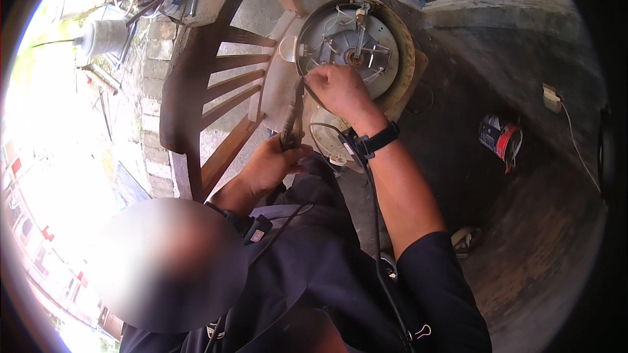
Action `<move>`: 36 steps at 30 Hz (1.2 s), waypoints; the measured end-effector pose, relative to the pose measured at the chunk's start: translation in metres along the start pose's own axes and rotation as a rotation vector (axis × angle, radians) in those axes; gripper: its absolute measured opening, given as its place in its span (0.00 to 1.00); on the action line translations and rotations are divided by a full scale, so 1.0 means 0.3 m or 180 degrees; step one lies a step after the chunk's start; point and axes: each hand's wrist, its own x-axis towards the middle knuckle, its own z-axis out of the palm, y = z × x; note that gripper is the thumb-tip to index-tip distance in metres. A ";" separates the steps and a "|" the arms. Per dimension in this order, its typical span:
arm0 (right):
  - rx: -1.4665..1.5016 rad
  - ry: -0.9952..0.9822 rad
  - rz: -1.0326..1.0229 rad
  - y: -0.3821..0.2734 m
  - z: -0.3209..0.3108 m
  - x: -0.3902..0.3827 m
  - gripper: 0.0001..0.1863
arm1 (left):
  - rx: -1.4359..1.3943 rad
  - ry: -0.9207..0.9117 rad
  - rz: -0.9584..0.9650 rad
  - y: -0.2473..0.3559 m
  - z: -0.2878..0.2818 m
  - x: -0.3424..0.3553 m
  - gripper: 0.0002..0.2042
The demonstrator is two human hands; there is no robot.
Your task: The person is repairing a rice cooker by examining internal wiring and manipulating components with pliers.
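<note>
My left hand [265, 165] is closed round the handles of a pair of pliers [292, 117], whose jaws point away from me. Close to the jaw tips, my right hand [337, 89] is pinched shut over the near left rim of an upturned round appliance [321, 33]. What its fingertips grip is hidden from this view. The appliance's underside lies exposed, with a grey metal plate, white wires and a central fitting. A light-coloured tab juts from its left side. Behind my right wrist lies a pale round piece [325, 136], partly covered by the arm.
A wooden chair [180, 101] with slats stands at the left, close to my left arm. On the right are a red and black bag [500, 140] and a wall socket [551, 98] with a cord. A white spool-like thing [104, 38] is at far left.
</note>
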 end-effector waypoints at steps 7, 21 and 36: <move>0.2401 -0.0992 0.1465 -0.069 0.053 -0.117 0.14 | -0.0028 -0.0204 0.0064 0.038 -0.002 -0.009 0.18; -0.0589 0.0436 -0.0001 -0.001 0.040 -0.030 0.13 | -0.0017 -0.0044 0.0298 0.001 -0.025 0.005 0.18; -0.1010 -0.0222 0.0661 -0.008 0.010 0.082 0.09 | 0.0013 -0.0081 0.0066 0.001 -0.011 0.059 0.24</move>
